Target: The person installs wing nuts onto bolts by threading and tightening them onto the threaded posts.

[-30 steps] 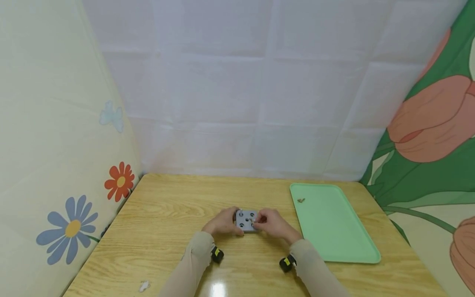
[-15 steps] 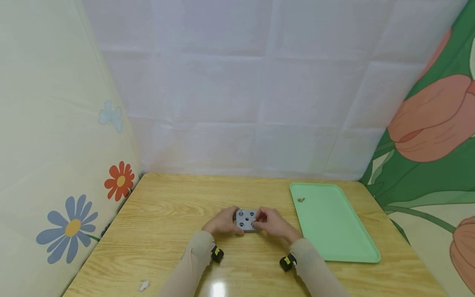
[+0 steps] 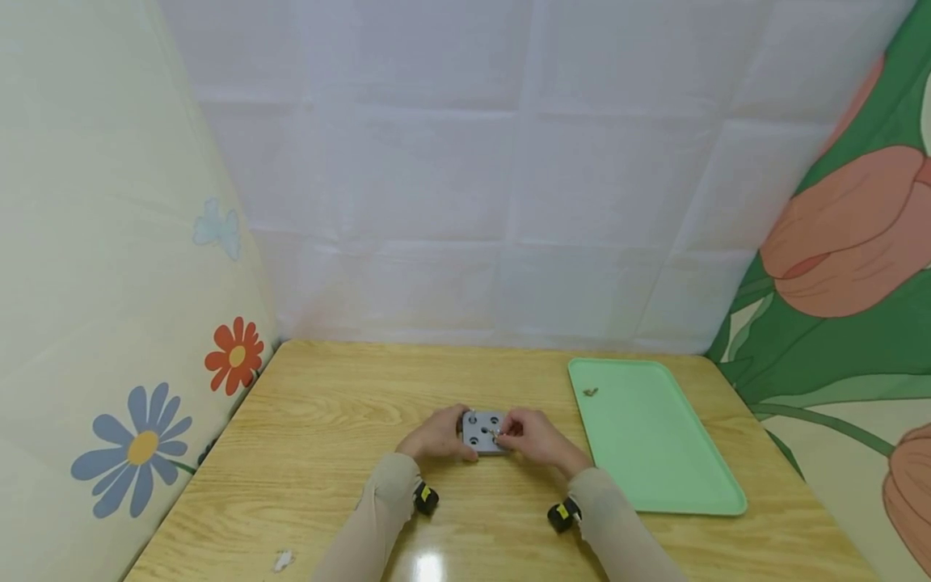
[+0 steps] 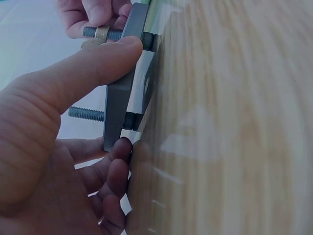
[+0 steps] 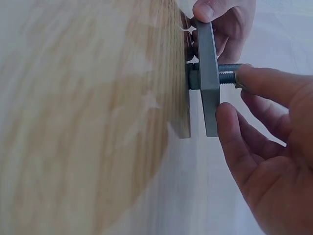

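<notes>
On the glossy, wood-grained table, we grip the flat grey plate, squarish with rounded corners, by its edges in our left hand, while our right hand pinches a brass-coloured nut around one upright threaded bolt.

Your head cam's evenly lit, just one harsh glare spot on the table; your wrist views look dimmer, bluish and kinda soft.
</notes>
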`<action>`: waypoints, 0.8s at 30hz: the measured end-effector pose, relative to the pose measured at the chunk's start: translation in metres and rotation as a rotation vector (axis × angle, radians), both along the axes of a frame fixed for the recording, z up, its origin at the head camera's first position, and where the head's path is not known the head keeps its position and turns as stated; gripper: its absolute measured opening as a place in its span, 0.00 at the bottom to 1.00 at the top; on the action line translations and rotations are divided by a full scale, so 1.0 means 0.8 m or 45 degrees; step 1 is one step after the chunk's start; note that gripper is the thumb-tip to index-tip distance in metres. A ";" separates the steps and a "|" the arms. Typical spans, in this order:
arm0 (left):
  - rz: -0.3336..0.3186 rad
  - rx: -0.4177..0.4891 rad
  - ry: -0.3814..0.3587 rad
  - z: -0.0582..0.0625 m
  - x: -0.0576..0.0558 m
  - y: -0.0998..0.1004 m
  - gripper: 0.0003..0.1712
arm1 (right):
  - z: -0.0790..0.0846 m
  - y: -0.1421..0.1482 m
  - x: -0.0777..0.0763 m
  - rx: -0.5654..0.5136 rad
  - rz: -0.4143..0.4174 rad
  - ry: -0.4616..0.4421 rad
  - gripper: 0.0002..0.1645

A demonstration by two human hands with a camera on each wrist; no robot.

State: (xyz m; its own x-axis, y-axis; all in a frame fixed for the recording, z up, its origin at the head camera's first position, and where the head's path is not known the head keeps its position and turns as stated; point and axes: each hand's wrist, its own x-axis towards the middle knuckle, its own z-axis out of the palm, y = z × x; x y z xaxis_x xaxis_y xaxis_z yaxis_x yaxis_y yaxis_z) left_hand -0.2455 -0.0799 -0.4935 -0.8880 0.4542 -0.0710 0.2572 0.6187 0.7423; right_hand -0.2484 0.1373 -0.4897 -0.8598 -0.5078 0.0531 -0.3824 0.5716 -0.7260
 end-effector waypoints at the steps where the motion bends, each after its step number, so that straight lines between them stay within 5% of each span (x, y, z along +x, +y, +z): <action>1: -0.001 -0.001 0.000 0.000 0.000 0.000 0.42 | 0.000 0.000 -0.001 0.004 0.003 0.000 0.05; 18: -0.015 0.001 0.012 -0.002 -0.001 -0.001 0.41 | 0.002 0.001 0.002 -0.030 0.024 -0.017 0.12; 24: -0.016 -0.019 0.023 -0.002 -0.002 0.000 0.41 | 0.003 -0.001 0.003 -0.029 0.015 -0.034 0.07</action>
State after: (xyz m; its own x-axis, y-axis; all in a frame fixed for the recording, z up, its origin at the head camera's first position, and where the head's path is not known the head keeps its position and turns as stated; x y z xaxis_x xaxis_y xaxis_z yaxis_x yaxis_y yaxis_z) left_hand -0.2469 -0.0801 -0.4955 -0.8836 0.4640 -0.0621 0.2780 0.6267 0.7280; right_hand -0.2462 0.1368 -0.4869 -0.8551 -0.5167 0.0422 -0.3694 0.5502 -0.7489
